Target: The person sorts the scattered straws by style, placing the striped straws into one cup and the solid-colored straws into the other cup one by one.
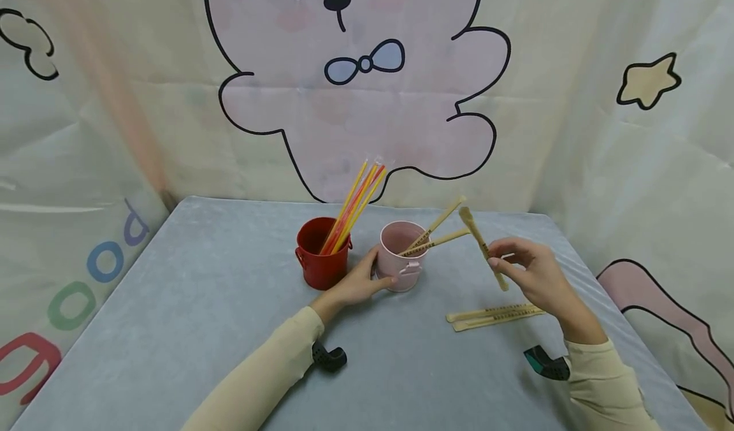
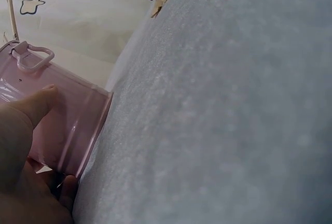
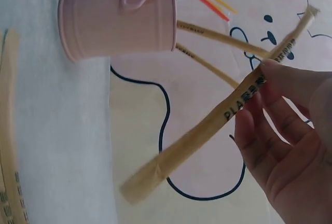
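My left hand (image 1: pixel 361 281) holds the small pink bucket (image 1: pixel 398 270) low on its side; in the left wrist view the thumb lies along the wall of the bucket (image 2: pixel 67 115). Two paper-wrapped straws (image 1: pixel 444 241) lean out of that bucket toward the right. Up to the right of it, my right hand (image 1: pixel 530 271) pinches another paper-wrapped straw (image 1: pixel 478 240) between thumb and fingers, tilted in the air. Printed letters show on this straw (image 3: pixel 207 125) in the right wrist view. Below the right hand, several more wrapped straws (image 1: pixel 487 317) lie on the table.
A red bucket (image 1: pixel 323 268) stands just left of the pink one, holding several yellow and red sticks (image 1: pixel 354 211). The table has a grey-blue cloth (image 1: pixel 241 278). Behind it hangs a curtain (image 1: pixel 367 118) printed with a cartoon bear.
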Tool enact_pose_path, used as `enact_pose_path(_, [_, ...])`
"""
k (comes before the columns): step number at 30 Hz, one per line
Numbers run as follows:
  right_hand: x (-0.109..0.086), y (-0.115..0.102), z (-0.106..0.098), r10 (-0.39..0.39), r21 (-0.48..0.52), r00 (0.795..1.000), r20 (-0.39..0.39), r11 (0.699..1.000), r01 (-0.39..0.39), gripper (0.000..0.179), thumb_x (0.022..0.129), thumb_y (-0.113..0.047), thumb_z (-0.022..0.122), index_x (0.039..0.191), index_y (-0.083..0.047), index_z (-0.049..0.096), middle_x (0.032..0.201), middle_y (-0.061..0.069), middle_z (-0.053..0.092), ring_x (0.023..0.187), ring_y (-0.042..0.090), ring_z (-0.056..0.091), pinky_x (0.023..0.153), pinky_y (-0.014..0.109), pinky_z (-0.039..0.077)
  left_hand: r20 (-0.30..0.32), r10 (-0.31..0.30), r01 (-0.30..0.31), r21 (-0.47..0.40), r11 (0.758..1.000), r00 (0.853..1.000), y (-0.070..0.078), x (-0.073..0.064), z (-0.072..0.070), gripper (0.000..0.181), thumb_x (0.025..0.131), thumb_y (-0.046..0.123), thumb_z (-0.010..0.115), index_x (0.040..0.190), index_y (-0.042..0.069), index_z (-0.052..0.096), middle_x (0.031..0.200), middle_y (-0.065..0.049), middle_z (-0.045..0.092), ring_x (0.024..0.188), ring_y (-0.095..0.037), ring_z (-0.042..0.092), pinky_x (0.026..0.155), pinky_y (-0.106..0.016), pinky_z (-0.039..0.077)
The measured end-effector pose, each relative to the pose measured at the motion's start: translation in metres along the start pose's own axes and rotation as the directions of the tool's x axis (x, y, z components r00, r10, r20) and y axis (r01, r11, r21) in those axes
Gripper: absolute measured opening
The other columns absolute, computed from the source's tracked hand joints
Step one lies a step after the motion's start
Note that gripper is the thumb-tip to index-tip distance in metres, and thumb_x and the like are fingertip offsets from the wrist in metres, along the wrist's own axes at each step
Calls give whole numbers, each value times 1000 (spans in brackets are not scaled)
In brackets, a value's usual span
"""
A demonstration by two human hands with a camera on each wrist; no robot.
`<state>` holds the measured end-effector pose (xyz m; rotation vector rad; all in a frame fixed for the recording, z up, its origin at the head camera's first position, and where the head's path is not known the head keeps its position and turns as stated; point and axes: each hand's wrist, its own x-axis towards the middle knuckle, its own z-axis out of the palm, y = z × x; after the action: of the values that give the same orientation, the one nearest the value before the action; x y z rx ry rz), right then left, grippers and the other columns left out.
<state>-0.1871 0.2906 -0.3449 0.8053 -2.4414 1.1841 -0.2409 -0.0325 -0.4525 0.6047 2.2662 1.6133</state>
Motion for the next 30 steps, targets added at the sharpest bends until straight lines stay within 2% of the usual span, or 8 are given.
enact_pose_path(4, [2,-6,-1,-18,132,1000,-26,991,21,19,86,12,62,105,8,63,97,-18,67,86,-2,64,72,11,54,-4,-2,2,-9,1000,1000,0,0,0,82,90,33,68,154,28,16,161,3,23,152,-21,20,123,-48,22])
enact_pose_path(8, [2,-8,-3,-2,298,999,-45,954,15,24,86,17,57,108,8,62,98,-12,69,87,-1,66,74,12,55,-5,4,-4,3,1000,1000,-2,0,1,82,90,33,68,154,28,16,161,3,24,152,-20,20,123,-47,22])
enact_pose_path(12, [2,-11,-3,27,451,997,-71,892,8,30,88,17,53,113,2,62,100,-7,70,88,2,67,75,14,56,4,9,-9,2,1000,1000,-3,-2,2,82,90,34,68,153,28,17,161,3,24,151,-20,21,123,-47,23])
enact_pose_path(16, [8,-17,1,58,552,993,-98,834,5,30,90,16,51,114,1,61,102,-4,70,88,6,67,76,17,56,10,-5,5,-9,1000,1000,-2,-3,3,82,89,35,68,153,29,17,160,4,24,151,-20,21,123,-48,23])
enact_pose_path(21, [22,-23,10,100,692,987,-126,721,15,24,92,15,48,107,2,61,99,1,68,88,11,69,80,22,59,8,-17,17,-21,1000,1000,0,-1,0,83,88,36,69,153,31,16,161,6,23,152,-19,20,123,-47,22])
enact_pose_path(23, [27,-24,14,117,722,984,-138,691,19,24,92,15,47,105,1,62,97,2,68,87,12,70,80,24,59,8,-17,17,-19,1000,1000,2,-1,-1,84,88,37,69,153,31,16,161,5,23,152,-19,20,123,-48,22])
enact_pose_path(25, [30,-23,20,153,728,975,-161,685,13,22,92,14,49,102,1,63,94,2,69,85,13,71,79,25,60,6,-10,10,-17,1000,1000,3,-1,-1,84,89,36,69,153,29,15,161,4,23,152,-20,20,123,-48,22])
enact_pose_path(30, [33,-19,32,284,705,939,-192,706,-69,15,92,8,56,97,-3,65,87,2,71,80,13,72,78,26,60,3,3,-3,-6,1000,1000,3,-1,1,84,89,34,68,154,27,16,161,3,23,152,-20,21,123,-48,23])
